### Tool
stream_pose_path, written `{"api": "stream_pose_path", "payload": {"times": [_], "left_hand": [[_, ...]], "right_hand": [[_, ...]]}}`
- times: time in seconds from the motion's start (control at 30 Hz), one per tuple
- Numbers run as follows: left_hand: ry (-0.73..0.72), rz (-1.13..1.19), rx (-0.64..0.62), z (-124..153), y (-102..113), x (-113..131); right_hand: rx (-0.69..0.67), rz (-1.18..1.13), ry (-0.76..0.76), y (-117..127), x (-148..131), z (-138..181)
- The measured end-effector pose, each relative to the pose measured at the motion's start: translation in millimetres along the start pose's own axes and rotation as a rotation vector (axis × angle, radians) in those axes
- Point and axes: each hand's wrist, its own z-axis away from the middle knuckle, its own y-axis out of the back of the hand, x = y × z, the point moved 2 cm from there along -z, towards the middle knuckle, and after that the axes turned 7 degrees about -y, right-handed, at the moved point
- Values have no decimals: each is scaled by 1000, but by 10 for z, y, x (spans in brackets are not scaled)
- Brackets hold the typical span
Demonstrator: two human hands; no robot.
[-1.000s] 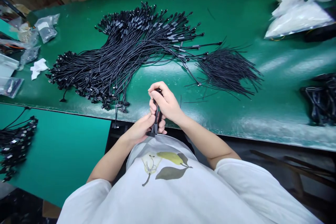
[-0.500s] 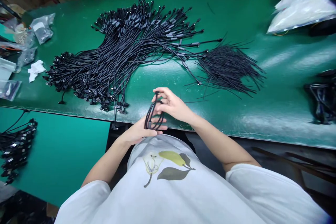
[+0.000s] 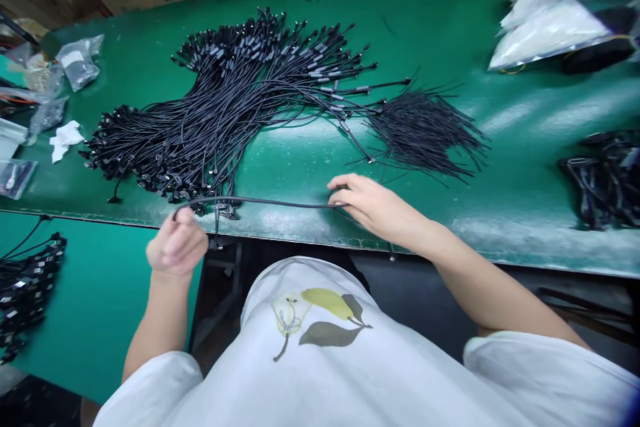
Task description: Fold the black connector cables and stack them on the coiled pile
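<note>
A black cable point(image 3: 270, 201) is stretched almost level between my two hands along the front edge of the green table point(image 3: 290, 157). My left hand point(image 3: 177, 241), blurred by motion, is closed in a fist around one end. On the other side my right hand point(image 3: 367, 203) pinches the cable between thumb and fingers, and a loose end with a metal tip hangs past the table edge below it. Behind my hands lies a big pile of black cables point(image 3: 210, 107) with connectors at both ends. To its right is a heap of thin black ties point(image 3: 425, 130).
Bundled black cables point(image 3: 600, 187) lie at the right. A bag of white material point(image 3: 550, 37) sits at the back right. Small plastic bags point(image 3: 79, 63) and a crumpled white tissue point(image 3: 66, 139) are at the left. More cables point(image 3: 33, 290) rest on a lower green surface.
The cable was coiled in loops between both hands; now it is drawn out straight. My left hand has moved left and my right hand right. The view has shifted slightly.
</note>
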Motion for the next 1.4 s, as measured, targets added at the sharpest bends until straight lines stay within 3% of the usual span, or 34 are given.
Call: {"api": "stream_pose_path", "payload": {"times": [0.1, 0.23, 0.3, 0.37, 0.43, 0.47, 0.6, 0.67, 0.73, 0.8, 0.83, 0.9, 1.0, 1.23, 1.3, 1.4], "left_hand": [[-206, 264, 33, 14, -49, 234], [-449, 324, 2, 53, -88, 525], [-604, 178, 50, 58, -111, 600], [-635, -178, 131, 43, -174, 519], [-514, -555, 125, 15, -295, 243], [-405, -714, 47, 5, -377, 41], [-11, -1144, -468, 44, -702, -771], [125, -1150, -575, 63, -758, -940], [310, -927, -603, 63, -727, -923], [431, -549, -569, 50, -644, -764], [423, -358, -522, 36, -593, -651], [279, -77, -365, 0, -476, -418], [75, 108, -149, -15, -322, -200], [92, 78, -93, 19, -232, -180], [69, 16, -9, -24, -258, -226], [13, -215, 33, -139, -356, -410]], "right_hand": [[106, -87, -109, 104, 29, 35], [-105, -481, -342, 145, 129, 195], [-157, -671, -399, 106, 145, 299], [-184, -680, -378, 30, 59, 384], [-220, -495, -281, -66, -150, 433], [-240, -368, -215, -109, -286, 440], [-181, 12, -9, -133, -694, 317], [-99, 90, 15, -63, -676, 200], [-103, 92, 33, -5, -521, 101], [-155, 36, 49, 14, -300, 50], [-164, -1, 41, 14, -187, 43], [-112, -70, -28, 17, 18, 60], [-5, -176, -178, 75, 238, 121], [-34, -561, -480, 361, 580, 157], [11, -425, -434, 333, 511, 158], [38, 16, -264, 144, 147, 182]]}}
